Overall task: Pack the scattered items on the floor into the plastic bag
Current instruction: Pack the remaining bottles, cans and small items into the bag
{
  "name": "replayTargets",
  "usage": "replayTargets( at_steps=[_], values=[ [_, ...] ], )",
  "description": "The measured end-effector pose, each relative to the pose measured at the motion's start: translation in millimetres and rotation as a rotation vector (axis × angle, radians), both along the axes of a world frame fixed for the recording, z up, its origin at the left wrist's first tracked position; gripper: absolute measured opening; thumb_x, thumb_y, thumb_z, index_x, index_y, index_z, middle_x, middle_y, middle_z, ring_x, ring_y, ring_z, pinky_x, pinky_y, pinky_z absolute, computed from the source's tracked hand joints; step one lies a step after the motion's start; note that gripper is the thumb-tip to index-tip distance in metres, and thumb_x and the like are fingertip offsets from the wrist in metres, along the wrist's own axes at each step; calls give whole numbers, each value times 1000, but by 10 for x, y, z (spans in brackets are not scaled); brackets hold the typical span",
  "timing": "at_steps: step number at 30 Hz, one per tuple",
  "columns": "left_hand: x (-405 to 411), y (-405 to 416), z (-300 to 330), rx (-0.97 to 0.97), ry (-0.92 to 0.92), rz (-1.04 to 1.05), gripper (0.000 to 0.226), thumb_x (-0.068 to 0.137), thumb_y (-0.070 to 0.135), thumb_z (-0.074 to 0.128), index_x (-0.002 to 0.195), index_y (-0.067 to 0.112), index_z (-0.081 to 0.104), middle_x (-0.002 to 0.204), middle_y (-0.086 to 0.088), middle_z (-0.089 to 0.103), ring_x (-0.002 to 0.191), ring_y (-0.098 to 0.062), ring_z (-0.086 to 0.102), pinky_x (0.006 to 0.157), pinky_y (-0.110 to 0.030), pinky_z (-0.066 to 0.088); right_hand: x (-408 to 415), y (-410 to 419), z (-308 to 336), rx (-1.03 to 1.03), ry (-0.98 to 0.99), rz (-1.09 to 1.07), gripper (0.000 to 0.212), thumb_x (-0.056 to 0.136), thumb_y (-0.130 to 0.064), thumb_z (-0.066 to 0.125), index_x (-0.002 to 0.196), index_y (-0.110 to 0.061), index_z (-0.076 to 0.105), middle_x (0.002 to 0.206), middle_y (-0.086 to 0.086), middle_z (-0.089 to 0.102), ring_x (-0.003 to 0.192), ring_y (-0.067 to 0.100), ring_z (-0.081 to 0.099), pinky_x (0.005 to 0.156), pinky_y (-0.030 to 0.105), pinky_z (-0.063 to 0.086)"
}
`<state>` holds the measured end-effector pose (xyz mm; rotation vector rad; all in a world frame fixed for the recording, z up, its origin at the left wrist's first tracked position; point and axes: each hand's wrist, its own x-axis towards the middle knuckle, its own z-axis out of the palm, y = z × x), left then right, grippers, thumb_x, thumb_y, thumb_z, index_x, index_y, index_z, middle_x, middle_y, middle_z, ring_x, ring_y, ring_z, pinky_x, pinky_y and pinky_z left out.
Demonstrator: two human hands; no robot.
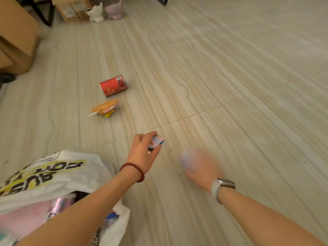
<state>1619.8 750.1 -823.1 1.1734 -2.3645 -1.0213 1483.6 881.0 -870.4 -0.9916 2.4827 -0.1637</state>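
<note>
My left hand (142, 151) is shut on a small pink and blue packet (157, 140) just above the floor. To its right, my right hand (202, 170) is blurred by motion and grips a pale lilac cup-like object (186, 159). A white plastic bag (58, 176) with black and yellow lettering lies open at the lower left under my left forearm, with pink and silvery items inside. Farther out on the floor lie a red can (113, 85) on its side and an orange toy (105, 108) with a white stick.
Cardboard boxes (16, 34) stand at the far left. At the back, a white planter (95, 13) and a pink planter (114, 10) sit beside another carton (72, 8) and black furniture legs (43, 12). Pale wood-grain tile floor (230, 77) spreads to the right.
</note>
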Motion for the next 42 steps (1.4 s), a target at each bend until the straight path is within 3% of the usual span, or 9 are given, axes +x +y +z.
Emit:
replayTargets(
  at_steps=[8,12,21,25,29,32,36,39,42],
  values=[
    [1805,173,966,-208,-14,-67,50,71,50,56,115,28,60,101,7,55,85,-4,53,77,-5,41,1016,-287,827,-336,-325,64,67,74,-41,66,128,-15,36,114,5,58,97,24,58,78,31,46],
    [2595,348,942,-237,-30,103,41,77,28,70,116,25,59,103,4,54,82,5,49,73,5,34,1563,-452,1412,-467,-395,253,66,75,-39,67,129,-20,35,106,-2,58,92,19,59,82,34,49],
    [3556,364,491,-297,-409,374,51,79,35,67,123,14,54,117,-10,60,107,-30,54,89,-38,44,2618,-499,1419,-176,80,1101,77,76,-48,59,139,-21,22,124,6,49,110,25,48,88,36,44],
    [3671,128,383,-260,-405,550,49,75,35,71,114,13,53,129,-11,50,115,-29,47,95,-40,42,2930,-685,1220,-241,20,986,77,79,-46,56,140,-19,17,128,8,46,115,27,45,91,35,40],
    [3737,55,357,-557,-563,487,48,60,33,82,97,13,59,115,-16,59,113,-32,46,91,-45,30,3124,-846,1093,-335,-29,879,79,80,-46,57,142,-18,16,129,6,47,115,25,46,94,34,38],
    [3867,121,371,-698,-497,581,53,65,33,77,110,16,53,125,-19,53,121,-29,32,96,-45,20,3205,-900,1056,-371,-23,896,81,78,-49,59,141,-20,17,131,4,47,116,24,46,96,36,38],
    [4208,31,430,-241,-569,845,71,84,50,52,141,17,25,145,-14,35,134,-32,30,108,-50,21,3413,-972,1047,-399,-41,952,78,78,-51,59,138,-19,22,134,5,46,119,26,46,97,39,38],
    [4353,-113,446,363,-132,920,69,91,49,40,145,20,10,146,-14,35,132,-33,35,107,-49,30,3640,-1112,1015,-374,-1,1034,75,80,-48,59,138,-19,20,133,6,45,116,30,48,92,42,43],
    [4332,-139,424,521,27,854,65,92,48,37,145,22,10,145,-12,36,130,-31,38,106,-45,33,3822,-1199,927,-334,187,1169,71,79,-35,64,137,-17,26,133,10,44,111,32,47,83,41,46]
  ],
)
